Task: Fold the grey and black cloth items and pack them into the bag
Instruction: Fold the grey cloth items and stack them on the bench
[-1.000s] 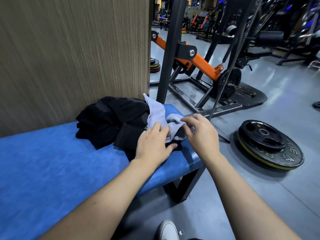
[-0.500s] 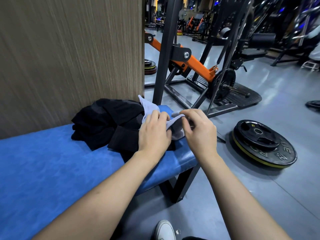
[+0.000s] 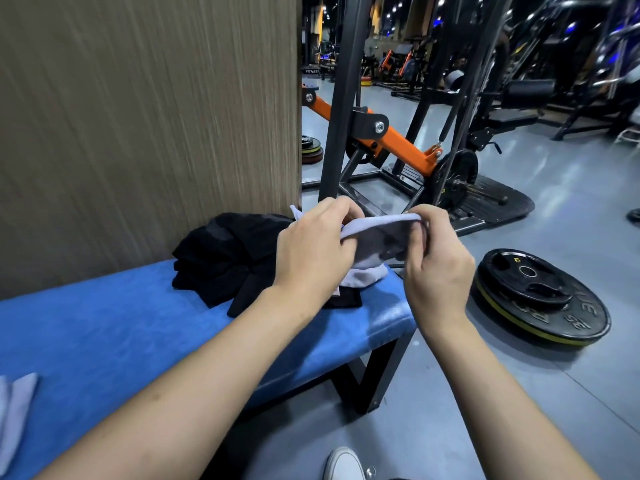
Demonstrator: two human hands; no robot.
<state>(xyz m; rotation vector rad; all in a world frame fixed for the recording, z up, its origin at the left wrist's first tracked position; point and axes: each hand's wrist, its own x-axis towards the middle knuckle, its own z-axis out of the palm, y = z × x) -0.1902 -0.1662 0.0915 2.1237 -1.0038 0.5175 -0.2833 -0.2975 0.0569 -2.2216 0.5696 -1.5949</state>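
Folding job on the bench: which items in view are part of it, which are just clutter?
Job:
grey cloth, held by left hand and right hand
black cloth pile
second grey cloth
No bag in view.

Clutter:
bench
weight plate
shoe

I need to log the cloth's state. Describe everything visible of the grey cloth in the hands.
The grey cloth is pale grey, soft fabric, lifted above the blue bench's end. The left hand grips its left side and the right hand pinches its right edge, stretching the top hem. Its lower part droops, bunched, onto the black cloth.
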